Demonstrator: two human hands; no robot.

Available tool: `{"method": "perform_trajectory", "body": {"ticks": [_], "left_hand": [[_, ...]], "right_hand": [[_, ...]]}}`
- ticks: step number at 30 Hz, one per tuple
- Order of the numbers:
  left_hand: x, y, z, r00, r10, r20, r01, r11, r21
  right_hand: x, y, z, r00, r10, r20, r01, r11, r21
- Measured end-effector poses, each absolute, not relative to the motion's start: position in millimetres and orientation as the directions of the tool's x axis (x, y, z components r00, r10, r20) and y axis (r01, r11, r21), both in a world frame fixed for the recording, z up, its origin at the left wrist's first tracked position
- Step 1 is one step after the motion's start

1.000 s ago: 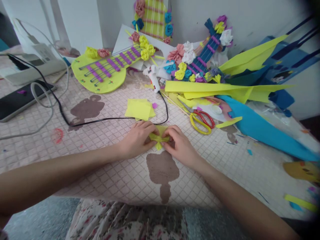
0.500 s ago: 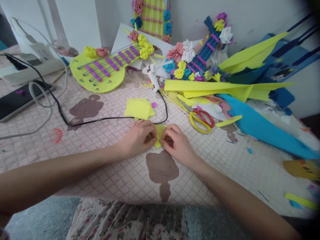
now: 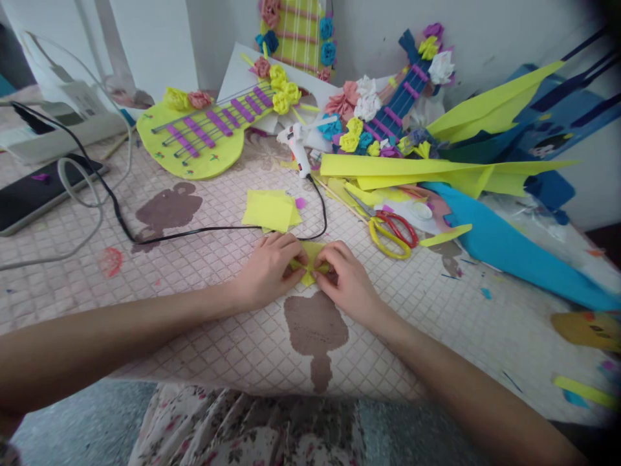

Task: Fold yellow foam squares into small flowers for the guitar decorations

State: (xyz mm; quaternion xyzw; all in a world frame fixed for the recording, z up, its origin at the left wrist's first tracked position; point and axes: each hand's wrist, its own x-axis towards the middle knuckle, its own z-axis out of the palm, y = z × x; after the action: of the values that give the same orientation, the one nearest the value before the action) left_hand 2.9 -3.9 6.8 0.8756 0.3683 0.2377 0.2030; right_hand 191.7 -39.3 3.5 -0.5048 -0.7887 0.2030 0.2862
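Note:
A small folded piece of yellow paper (image 3: 309,262) lies on the patterned tablecloth (image 3: 233,349) near the table's front edge. My left hand (image 3: 269,268) pinches its left side with curled fingers. My right hand (image 3: 347,278) pinches its right side, fingers bent over the folds. Both hands rest on the cloth and touch each other across the paper. Just beyond them lies a small stack of yellow paper squares (image 3: 270,210).
A black cord (image 3: 213,230) loops past the hands to a white glue gun (image 3: 297,145). Scissors with red and yellow handles (image 3: 392,232) lie to the right. Paper guitars with flowers (image 3: 208,126), yellow and blue sheets (image 3: 485,207), a phone (image 3: 39,194) and a power strip (image 3: 58,123) crowd the back.
The fingers of both hands have shifted slightly on the yellow paper, working its folds. The hands stay in the same spot on the cloth.

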Motion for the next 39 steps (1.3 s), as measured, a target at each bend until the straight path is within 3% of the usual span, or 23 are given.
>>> {"method": "perform_trajectory", "body": {"ticks": [14, 39], "left_hand": [[2.5, -4.0, 5.3, 0.626, 0.732, 0.268, 0.551, -0.659, 0.512], [-1.3, -4.7, 4.2, 0.671, 0.695, 0.256, 0.542, -0.697, 0.469]], "right_hand": [[190.5, -41.0, 3.1, -0.318, 0.914, 0.251, 0.645, 0.403, -0.649], [193.1, -40.2, 5.4, -0.38, 0.898, 0.222, 0.66, 0.431, -0.615]]}}
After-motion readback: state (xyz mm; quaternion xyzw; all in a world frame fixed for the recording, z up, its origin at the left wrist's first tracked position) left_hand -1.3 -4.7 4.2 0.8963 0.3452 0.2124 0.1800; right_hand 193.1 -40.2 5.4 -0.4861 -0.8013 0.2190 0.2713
